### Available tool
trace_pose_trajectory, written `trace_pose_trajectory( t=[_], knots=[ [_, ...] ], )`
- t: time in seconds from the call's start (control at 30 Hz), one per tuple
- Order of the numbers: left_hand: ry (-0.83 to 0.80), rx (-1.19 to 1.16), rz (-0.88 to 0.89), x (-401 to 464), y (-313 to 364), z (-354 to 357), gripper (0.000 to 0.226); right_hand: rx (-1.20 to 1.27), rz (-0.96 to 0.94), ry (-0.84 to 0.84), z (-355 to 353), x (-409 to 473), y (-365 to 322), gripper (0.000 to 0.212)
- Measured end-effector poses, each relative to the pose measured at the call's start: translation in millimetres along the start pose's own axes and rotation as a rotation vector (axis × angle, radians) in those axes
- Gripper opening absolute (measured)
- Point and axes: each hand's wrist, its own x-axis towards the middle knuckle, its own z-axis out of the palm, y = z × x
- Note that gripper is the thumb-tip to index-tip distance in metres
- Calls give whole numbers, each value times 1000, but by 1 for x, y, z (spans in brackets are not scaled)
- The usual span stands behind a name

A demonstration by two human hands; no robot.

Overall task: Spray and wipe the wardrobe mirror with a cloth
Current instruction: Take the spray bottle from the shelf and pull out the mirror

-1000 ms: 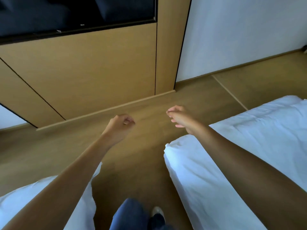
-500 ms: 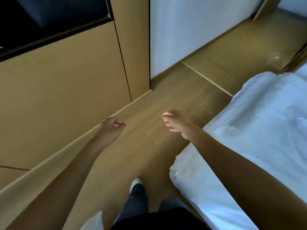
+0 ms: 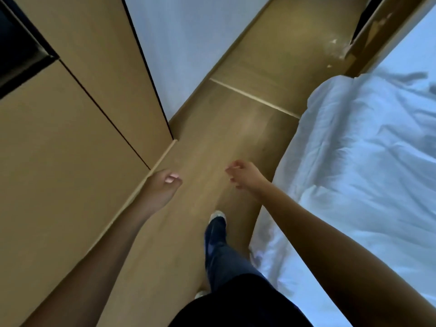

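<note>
- Both arms are hanging out in front over the wooden floor (image 3: 236, 138), and neither one is carrying anything. The left hand (image 3: 162, 187) is sitting with its fingers loosely curled in on nothing, just beside the base strip of the wooden cabinet (image 3: 70, 142). The right hand (image 3: 245, 175) is doing the same thing near the edge of the bed (image 3: 354, 173), fingers bent but relaxed and empty.
- My guess is they're held out like that for balance while walking the narrow gap between cabinet and bed. One foot (image 3: 218, 217) is stepping forward in a light shoe, which looks like heading somewhere rather than working.
- So no spraying or wiping is happening yet, as far as I can judge.
- The mirror, the spray bottle and the cloth aren't showing up anywhere in this view, so I honestly can't say where they are.
- There's a dark panel (image 3: 21, 50) getting cut off at the top left; can't tell what it is.
- Something pale and smudgy is sitting on the floor at the top right, too blurry to identify.
</note>
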Motion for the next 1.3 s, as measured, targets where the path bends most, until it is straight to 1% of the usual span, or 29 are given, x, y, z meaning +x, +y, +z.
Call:
trace_pose_trajectory(
  t=[0.03,0.2,0.37,0.43,0.6,0.73,0.83,0.93,1.0,1.13,1.3],
  knots=[
    [-13,8,3,22,8,-1,24,11,7,24,-8,14,-8,29],
    [-76,87,46,140,76,-4,13,67,28,106,-58,99,-60,31],
    [-133,156,134,232,147,-1,20,102,47,198,-110,164,-102,29],
    [-185,185,158,267,171,0,24,118,65,237,-131,190,-115,29],
    [-317,226,202,368,218,3,14,160,112,311,-172,263,-149,32],
    [-380,248,232,461,258,-1,7,197,119,392,-203,326,-189,32],
    [-454,300,256,525,292,-10,9,215,149,433,-224,368,-223,33],
    [-464,378,304,583,332,-24,20,220,149,479,-246,410,-260,31],
    [-471,410,326,621,355,-28,24,238,163,503,-264,435,-282,31],
    [-495,428,350,684,393,-23,24,301,169,526,-297,477,-307,32],
    [-511,420,355,760,443,3,18,361,212,528,-354,541,-330,27]
  ],
)
